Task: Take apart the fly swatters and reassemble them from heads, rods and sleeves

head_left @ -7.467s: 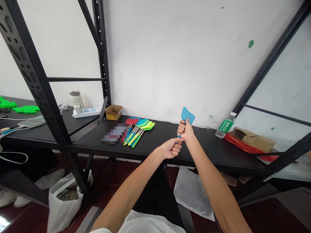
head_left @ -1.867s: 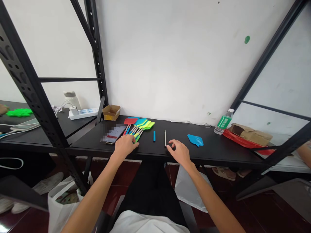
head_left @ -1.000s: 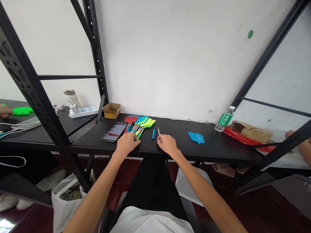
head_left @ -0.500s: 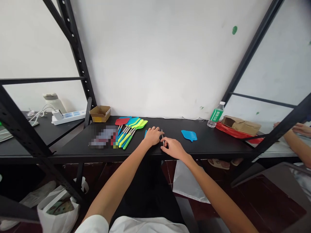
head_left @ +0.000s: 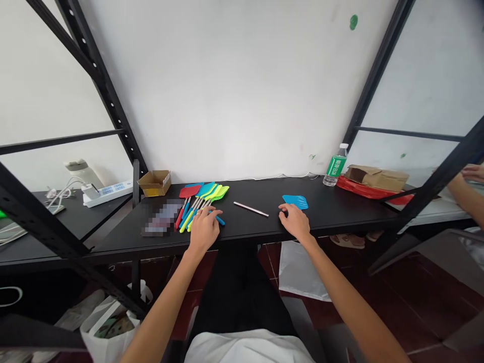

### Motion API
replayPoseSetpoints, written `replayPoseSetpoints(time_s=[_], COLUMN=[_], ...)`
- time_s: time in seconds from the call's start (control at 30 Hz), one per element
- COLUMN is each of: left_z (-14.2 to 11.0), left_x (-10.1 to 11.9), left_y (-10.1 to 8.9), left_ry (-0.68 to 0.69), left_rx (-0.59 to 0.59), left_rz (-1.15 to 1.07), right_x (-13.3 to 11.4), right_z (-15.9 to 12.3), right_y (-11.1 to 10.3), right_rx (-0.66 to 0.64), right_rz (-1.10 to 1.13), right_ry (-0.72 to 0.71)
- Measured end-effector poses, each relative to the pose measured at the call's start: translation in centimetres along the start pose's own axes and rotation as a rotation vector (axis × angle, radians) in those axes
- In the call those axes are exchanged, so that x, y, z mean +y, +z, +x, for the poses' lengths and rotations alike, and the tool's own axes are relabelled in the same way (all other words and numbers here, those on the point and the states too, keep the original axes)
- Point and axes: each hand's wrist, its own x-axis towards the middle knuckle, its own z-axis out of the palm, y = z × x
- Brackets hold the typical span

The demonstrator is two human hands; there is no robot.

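Observation:
A thin metal rod (head_left: pixel 251 209) lies slantwise on the black table between my hands. My left hand (head_left: pixel 204 229) is over the handle ends of several silicone spatulas (head_left: pixel 196 204), fingers apart. A blue handle (head_left: pixel 221 221) shows beside its thumb, partly hidden; whether the hand touches it I cannot tell. My right hand (head_left: pixel 295 222) rests at the near edge of a loose blue spatula head (head_left: pixel 297 200), thumb and index finger apart. Red, blue and yellow-green heads fan out at the far end of the group.
A small open cardboard box (head_left: pixel 154 183) stands at the back left. Toward the right are a water bottle (head_left: pixel 335 166), a red bag (head_left: pixel 372 190) and a brown carton (head_left: pixel 378 176). Black metal posts (head_left: pixel 109 96) frame the table. Another person's arm (head_left: pixel 463 194) shows at far right.
My hands have moved apart, left hand toward the spatulas and right hand toward the blue head. The metal rod, earlier at my fingers, now lies released. The view has shifted slightly.

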Motion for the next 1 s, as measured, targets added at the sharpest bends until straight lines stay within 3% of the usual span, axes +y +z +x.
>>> replayPoseSetpoints(time_s=[0.33,0.77,1.0], left_z=[-0.7,-0.3,1.5], left_x=[1.6,1.0,2.4], left_y=[-0.3,0.2,1.2], left_ry=[-0.081,0.054,0.102], left_rx=[-0.072,-0.157,-0.244], left_rz=[0.084,0.064,0.104], right_x=[-0.4,-0.2,-0.4], right_z=[-0.7,-0.7,-0.7], right_y=[-0.7,-0.4,-0.5], right_rx=[-0.016,0.017,0.012], right_rz=[-0.047,-0.046,-0.054], right_ry=[-0.030,-0.058,-0.054])
